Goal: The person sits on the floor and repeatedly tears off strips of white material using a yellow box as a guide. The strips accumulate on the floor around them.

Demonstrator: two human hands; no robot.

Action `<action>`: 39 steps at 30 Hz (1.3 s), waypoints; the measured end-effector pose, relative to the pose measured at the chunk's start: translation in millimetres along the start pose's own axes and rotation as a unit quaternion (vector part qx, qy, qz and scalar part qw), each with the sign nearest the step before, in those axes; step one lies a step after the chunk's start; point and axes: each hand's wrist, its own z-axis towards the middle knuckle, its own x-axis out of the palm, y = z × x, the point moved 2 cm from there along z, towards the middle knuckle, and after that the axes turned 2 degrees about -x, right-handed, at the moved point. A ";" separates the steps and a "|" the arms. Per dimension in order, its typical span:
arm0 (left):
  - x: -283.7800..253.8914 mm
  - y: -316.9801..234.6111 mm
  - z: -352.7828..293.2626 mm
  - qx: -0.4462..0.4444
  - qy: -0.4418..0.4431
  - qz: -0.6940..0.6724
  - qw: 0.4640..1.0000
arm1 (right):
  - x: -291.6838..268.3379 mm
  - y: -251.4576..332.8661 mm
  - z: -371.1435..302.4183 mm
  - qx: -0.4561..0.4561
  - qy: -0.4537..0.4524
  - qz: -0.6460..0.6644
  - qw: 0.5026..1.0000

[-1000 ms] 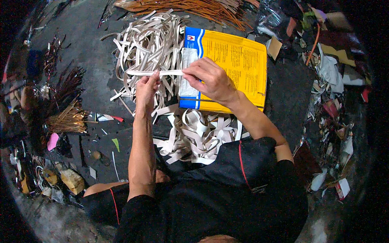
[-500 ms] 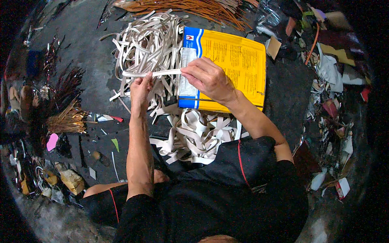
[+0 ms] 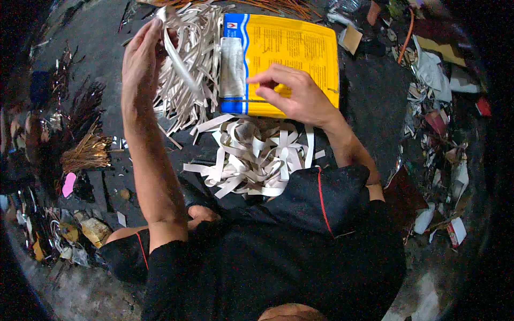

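Note:
My left hand (image 3: 141, 61) is raised at the upper left, its fingers pinched on one end of a flat white strip (image 3: 184, 75). That strip slants down across a tangled pile of white strips (image 3: 206, 59). Over the yellow and blue panel (image 3: 300, 45), which has a whitish patch on its left side, hovers my right hand (image 3: 300, 99). Its thumb and forefinger are apart, with nothing visible between them. A second heap of wider, looped white strips (image 3: 251, 160) lies between the panel and my lap.
Bundles of thin brown sticks lie along the top edge, and a golden bundle (image 3: 88, 151) sits at the left. A pink scrap (image 3: 68, 184) rests below it. Mixed litter with a white crumpled sheet (image 3: 431, 75) lines the right side.
My left hand has moved up and left, drawing the strip along. My right hand has let go of the strip and shifted right over the panel. The whole view has shifted slightly.

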 end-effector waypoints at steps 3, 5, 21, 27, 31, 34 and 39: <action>-31.2 23.4 13.2 0.106 -0.074 0.262 0.956 | -1.4 11.7 -27.3 0.058 0.172 0.141 0.973; -25.8 32.0 0.7 0.044 0.006 0.181 0.982 | 15.5 5.9 -53.4 0.109 0.306 0.155 0.933; 104.3 45.0 -127.6 -0.017 0.551 0.215 0.806 | -45.8 26.1 -75.6 0.160 0.158 0.281 0.933; 80.4 32.0 -105.1 -0.153 0.529 0.132 0.824 | -113.3 39.3 -89.6 0.262 0.136 0.037 0.955; 47.1 23.8 -90.0 -0.148 0.463 0.221 0.846 | -129.8 33.3 -102.8 0.268 0.062 -0.002 0.961; 31.5 21.3 -79.5 -0.147 0.413 0.252 0.863 | -148.4 22.6 -114.4 0.303 0.021 -0.071 0.950; 16.0 39.7 -63.9 -0.089 0.312 0.256 0.910 | -169.7 0.5 -130.2 0.328 0.005 -0.138 0.935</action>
